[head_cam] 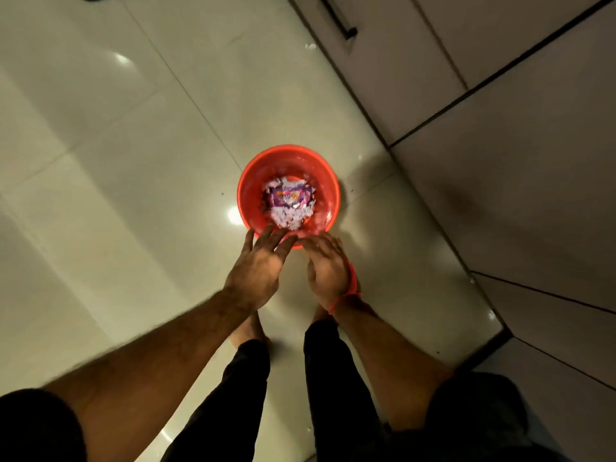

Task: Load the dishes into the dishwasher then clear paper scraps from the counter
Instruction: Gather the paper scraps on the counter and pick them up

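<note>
Paper scraps (289,217) lie heaped in a red bucket (253,181) on the tiled floor (133,161), just beyond the fingertips of a person standing over it. Nearest, bare feet and dark trousers show below both forearms. The left hand (258,266) and right hand (328,270) hover side by side above the bucket's near rim, fingers spread and loose, holding nothing; a red thread (346,296) circles the right wrist. Past the scraps sits a purple wrapper (291,196). Grey cabinets (500,128) stand off to the right hand's side. Judging by this, the scrap-clearing step is at its close; next comes a check for strays, such as a white fleck (310,46) far ahead by the cabinets.
</note>
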The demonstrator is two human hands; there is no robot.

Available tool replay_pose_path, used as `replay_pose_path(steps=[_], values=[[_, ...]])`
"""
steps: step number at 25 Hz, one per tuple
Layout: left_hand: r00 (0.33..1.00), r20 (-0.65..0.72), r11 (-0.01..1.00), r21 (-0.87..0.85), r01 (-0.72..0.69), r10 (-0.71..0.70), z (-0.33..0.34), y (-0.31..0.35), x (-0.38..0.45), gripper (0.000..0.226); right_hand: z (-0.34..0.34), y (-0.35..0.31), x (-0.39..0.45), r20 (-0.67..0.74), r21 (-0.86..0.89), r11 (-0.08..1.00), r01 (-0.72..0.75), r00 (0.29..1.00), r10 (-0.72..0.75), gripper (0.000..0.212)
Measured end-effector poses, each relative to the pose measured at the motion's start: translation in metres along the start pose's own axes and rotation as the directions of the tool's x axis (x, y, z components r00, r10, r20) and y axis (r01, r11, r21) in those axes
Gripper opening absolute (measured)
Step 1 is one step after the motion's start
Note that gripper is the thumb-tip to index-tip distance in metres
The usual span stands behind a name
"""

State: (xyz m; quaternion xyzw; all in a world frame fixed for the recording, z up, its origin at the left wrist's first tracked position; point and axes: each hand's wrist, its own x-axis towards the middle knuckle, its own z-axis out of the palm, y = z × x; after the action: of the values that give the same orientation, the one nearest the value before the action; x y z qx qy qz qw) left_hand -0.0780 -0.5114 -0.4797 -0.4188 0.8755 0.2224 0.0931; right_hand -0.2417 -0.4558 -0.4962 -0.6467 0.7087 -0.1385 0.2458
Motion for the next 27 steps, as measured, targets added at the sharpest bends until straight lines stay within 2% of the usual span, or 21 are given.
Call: replay_pose_path(steps=[3,5,9,11,13,15,19,23,27], values=[[0.995,0.039,0.994,-0.063,0.090,-0.088,-0.057,0.022,-0.018,0.073,-0.060,-0.047,-0.014,0.069,0.086,0.983,-0.161,0.986,0.155,0.052],[0.996,0.020,0.993,-0.070,0.093,-0.092,-0.105,0.041,-0.034,0.069,-0.113,-0.078,-0.024,0.057,0.157,0.954,-0.254,0.967,0.248,0.050],[0.996,-0.078,0.991,-0.130,0.031,-0.042,-0.197,0.080,-0.063,0.069,-0.215,-0.127,-0.042,-0.068,0.281,0.914,-0.294,0.943,0.325,0.052],[0.997,-0.078,0.990,-0.144,-0.006,-0.006,-0.244,0.104,-0.077,0.072,-0.271,-0.149,-0.055,-0.151,0.328,0.903,-0.278,0.928,0.340,0.053],[0.998,-0.058,0.988,-0.151,-0.030,0.022,-0.289,0.128,-0.087,0.071,-0.319,-0.166,-0.065,-0.225,0.374,0.882,-0.287,0.894,0.387,0.042],[0.996,-0.043,0.986,-0.146,-0.083,0.077,-0.331,0.153,-0.095,0.069,-0.358,-0.174,-0.079,-0.285,0.424,0.854,-0.303,0.850,0.443,0.033],[0.977,-0.094,0.972,-0.126,-0.200,0.189,-0.396,0.204,-0.101,0.057,-0.418,-0.176,-0.100,-0.344,0.485,0.814,-0.319,0.787,0.513,0.029],[0.948,-0.130,0.950,-0.088,-0.301,0.289,-0.431,0.254,-0.092,0.059,-0.466,-0.162,-0.127,-0.419,0.507,0.808,-0.299,0.734,0.535,0.029],[0.905,-0.150,0.910,-0.062,-0.411,0.398,-0.450,0.321,-0.077,0.058,-0.510,-0.128,-0.157,-0.504,0.560,0.783,-0.271,0.639,0.581,0.028]])
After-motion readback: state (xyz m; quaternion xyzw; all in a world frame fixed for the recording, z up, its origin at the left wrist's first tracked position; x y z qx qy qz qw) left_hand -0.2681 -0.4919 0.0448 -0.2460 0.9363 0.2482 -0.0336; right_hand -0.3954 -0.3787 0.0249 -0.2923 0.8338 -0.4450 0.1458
